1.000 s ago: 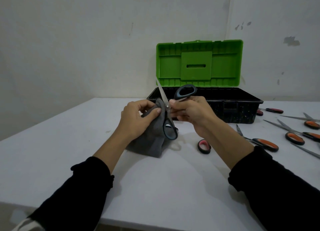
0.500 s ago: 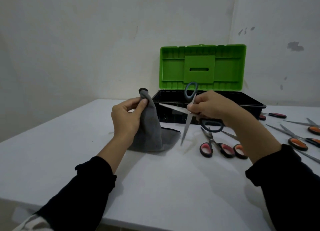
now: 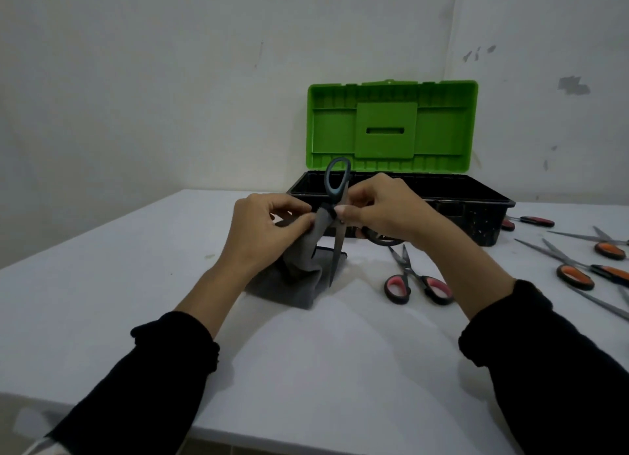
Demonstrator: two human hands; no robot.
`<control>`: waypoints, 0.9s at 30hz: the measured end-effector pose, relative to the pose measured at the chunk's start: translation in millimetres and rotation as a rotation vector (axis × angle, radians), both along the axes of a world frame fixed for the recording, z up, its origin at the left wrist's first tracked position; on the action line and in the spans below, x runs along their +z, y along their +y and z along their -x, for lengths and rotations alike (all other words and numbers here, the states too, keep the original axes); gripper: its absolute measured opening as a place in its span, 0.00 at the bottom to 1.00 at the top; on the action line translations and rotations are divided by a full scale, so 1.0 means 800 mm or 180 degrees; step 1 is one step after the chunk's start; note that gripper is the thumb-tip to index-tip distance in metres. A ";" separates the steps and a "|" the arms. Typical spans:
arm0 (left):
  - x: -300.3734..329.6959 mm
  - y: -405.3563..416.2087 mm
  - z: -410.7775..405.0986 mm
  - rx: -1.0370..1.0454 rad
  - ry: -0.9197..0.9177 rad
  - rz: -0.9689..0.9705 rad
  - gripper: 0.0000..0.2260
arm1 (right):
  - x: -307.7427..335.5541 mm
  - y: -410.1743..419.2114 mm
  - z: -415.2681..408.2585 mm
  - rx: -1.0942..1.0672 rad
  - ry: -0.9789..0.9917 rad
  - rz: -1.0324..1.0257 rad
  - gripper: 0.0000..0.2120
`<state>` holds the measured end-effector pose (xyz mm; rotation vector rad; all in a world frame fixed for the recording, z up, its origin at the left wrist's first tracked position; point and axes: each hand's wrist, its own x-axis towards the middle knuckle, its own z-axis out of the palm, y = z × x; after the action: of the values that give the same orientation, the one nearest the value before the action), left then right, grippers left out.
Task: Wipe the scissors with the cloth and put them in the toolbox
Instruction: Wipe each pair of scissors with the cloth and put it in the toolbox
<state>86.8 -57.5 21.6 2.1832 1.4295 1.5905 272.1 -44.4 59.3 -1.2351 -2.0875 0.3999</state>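
Observation:
My right hand (image 3: pixel 384 209) grips a pair of dark blue-grey scissors (image 3: pixel 337 195) near the pivot. They are spread open, with one handle loop up and one blade pointing down at the table. My left hand (image 3: pixel 263 229) pinches a grey cloth (image 3: pixel 299 270) against the scissors near the pivot, beside my right thumb. The cloth's lower part lies bunched on the white table (image 3: pixel 306 369). Behind my hands stands the black toolbox (image 3: pixel 476 209) with its green lid (image 3: pixel 391 127) raised upright.
A pair of pink-handled scissors (image 3: pixel 418 284) lies on the table right of the cloth. Several orange-handled scissors (image 3: pixel 578 274) lie further right, and red-handled scissors (image 3: pixel 531 221) lie beside the toolbox. A wall rises directly behind the toolbox.
My left hand brought the cloth back against the scissors after holding it apart. My right hand turned the scissors so one blade points down and a handle loop points up.

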 end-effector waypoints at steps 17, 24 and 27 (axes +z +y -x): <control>-0.003 0.002 0.000 0.0026 0.0467 -0.0056 0.15 | -0.011 0.002 0.013 0.0123 0.0204 -0.0016 0.11; -0.005 0.002 -0.001 0.0205 0.0498 -0.0146 0.15 | -0.005 0.001 0.003 0.0087 0.0189 -0.0138 0.13; -0.007 0.000 -0.007 0.0267 0.0494 -0.0161 0.12 | -0.009 0.002 0.006 0.0054 0.0075 -0.0165 0.12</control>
<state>92.7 -57.8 16.4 2.3518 1.5586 1.5284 267.6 -43.1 52.1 -1.1780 -2.0767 0.3641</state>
